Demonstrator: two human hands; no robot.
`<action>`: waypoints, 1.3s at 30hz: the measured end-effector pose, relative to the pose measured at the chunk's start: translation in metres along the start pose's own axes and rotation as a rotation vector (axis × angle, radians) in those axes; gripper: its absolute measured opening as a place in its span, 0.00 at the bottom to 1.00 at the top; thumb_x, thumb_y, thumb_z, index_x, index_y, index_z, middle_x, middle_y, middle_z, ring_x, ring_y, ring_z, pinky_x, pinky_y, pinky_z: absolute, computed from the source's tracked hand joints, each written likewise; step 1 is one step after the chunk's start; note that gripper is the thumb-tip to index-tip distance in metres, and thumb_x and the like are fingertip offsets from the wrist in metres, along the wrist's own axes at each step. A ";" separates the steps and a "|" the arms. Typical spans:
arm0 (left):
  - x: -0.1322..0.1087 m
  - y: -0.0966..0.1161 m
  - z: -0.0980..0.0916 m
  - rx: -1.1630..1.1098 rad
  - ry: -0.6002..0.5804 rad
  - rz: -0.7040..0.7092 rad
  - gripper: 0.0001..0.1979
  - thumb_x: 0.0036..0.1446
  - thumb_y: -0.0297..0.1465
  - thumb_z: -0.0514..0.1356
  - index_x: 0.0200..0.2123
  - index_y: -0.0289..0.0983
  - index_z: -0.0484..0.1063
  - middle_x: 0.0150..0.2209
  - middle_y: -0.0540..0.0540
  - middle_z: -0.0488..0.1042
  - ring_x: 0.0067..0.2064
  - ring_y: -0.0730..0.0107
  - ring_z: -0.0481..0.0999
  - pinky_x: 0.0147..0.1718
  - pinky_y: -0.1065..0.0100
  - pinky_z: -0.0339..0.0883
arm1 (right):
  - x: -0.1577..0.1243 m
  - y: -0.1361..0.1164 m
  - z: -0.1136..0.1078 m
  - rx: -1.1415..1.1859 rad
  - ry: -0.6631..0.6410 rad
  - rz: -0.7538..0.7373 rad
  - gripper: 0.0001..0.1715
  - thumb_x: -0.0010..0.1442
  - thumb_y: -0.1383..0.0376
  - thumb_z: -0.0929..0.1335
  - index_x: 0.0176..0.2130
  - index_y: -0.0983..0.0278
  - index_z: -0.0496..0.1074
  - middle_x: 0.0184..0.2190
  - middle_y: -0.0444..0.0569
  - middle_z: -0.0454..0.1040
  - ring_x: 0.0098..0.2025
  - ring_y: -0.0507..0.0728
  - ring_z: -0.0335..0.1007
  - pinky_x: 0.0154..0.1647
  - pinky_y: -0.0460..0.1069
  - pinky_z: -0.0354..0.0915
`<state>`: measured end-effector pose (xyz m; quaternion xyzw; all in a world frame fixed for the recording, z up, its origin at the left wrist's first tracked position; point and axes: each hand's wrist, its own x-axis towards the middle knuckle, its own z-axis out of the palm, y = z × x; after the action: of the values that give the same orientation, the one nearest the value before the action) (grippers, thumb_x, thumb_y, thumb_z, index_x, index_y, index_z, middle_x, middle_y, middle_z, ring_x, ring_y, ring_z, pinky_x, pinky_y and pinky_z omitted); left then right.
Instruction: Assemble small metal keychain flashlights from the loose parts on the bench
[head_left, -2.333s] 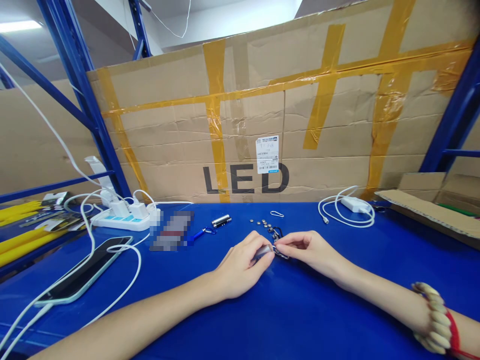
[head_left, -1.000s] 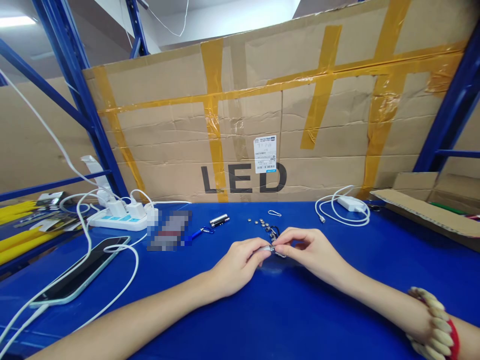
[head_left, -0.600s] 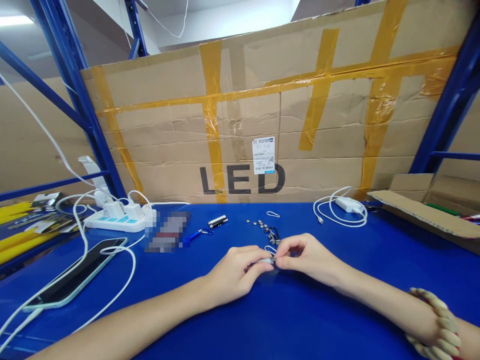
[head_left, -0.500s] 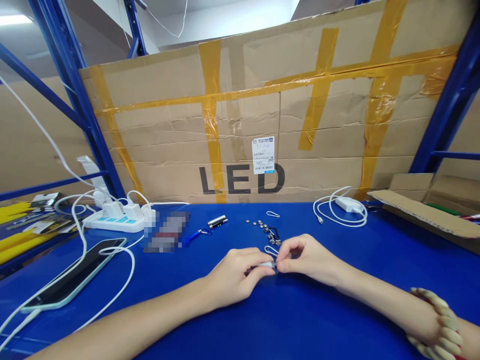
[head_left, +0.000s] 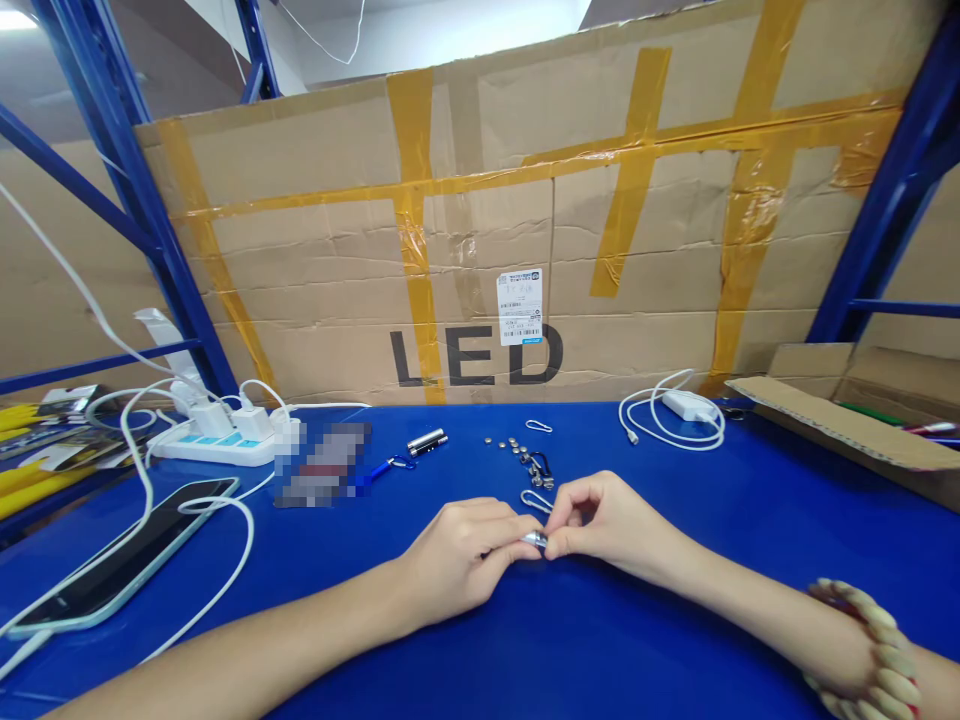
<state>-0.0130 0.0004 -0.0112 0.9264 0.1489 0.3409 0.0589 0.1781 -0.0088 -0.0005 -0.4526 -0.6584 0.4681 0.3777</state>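
A small silver flashlight (head_left: 534, 538) is held between the thumb and fingers of my left hand (head_left: 469, 555), which covers most of its body. My right hand (head_left: 600, 515) pinches the flashlight's right end, with thumb and forefinger closed; the exact part in that pinch is hidden. Just behind the fingertips lies a silver carabiner clip (head_left: 534, 500). Farther back are several button cells (head_left: 514, 446), a black carabiner clip (head_left: 541, 464) and another silver clip (head_left: 538, 426).
Silver and black flashlights (head_left: 427, 441) and a blue flashlight with a clip (head_left: 390, 465) lie back left. A phone (head_left: 127, 550), power strip (head_left: 217, 445) and white cables sit at left. At right are a white charger (head_left: 688, 405) and an open cardboard box (head_left: 847, 420).
The flashlight has turned slightly, its right end now dipping and showing more silver. Both hands stay together over nearly the same spot; the whole view has shifted a little.
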 end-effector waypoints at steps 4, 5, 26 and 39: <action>0.001 0.001 0.000 0.022 0.054 -0.032 0.13 0.61 0.29 0.51 0.36 0.33 0.75 0.29 0.44 0.77 0.28 0.71 0.72 0.30 0.71 0.66 | 0.000 0.003 0.000 -0.075 0.055 -0.083 0.13 0.36 0.58 0.76 0.19 0.65 0.76 0.15 0.41 0.68 0.18 0.46 0.53 0.20 0.44 0.51; 0.001 0.001 0.000 0.028 0.070 -0.037 0.13 0.61 0.29 0.51 0.37 0.33 0.75 0.29 0.44 0.77 0.28 0.71 0.72 0.29 0.71 0.67 | 0.000 0.004 0.000 -0.090 0.064 -0.096 0.13 0.37 0.57 0.76 0.20 0.65 0.76 0.16 0.42 0.68 0.19 0.47 0.54 0.20 0.44 0.52; 0.002 -0.001 0.002 0.048 0.136 -0.004 0.11 0.60 0.27 0.54 0.42 0.36 0.74 0.34 0.44 0.79 0.32 0.69 0.77 0.33 0.69 0.70 | -0.001 -0.002 0.001 0.102 -0.040 0.120 0.16 0.30 0.59 0.78 0.19 0.66 0.74 0.14 0.40 0.68 0.18 0.46 0.55 0.19 0.43 0.52; 0.003 0.002 0.002 0.023 0.174 -0.023 0.09 0.57 0.24 0.57 0.40 0.33 0.74 0.34 0.44 0.79 0.33 0.69 0.77 0.34 0.70 0.71 | 0.001 0.000 0.003 0.127 -0.030 0.099 0.16 0.33 0.59 0.77 0.18 0.66 0.71 0.14 0.40 0.67 0.17 0.45 0.53 0.17 0.42 0.50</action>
<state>-0.0094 -0.0002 -0.0104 0.8921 0.1677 0.4176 0.0391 0.1750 -0.0091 -0.0015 -0.4526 -0.6099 0.5337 0.3719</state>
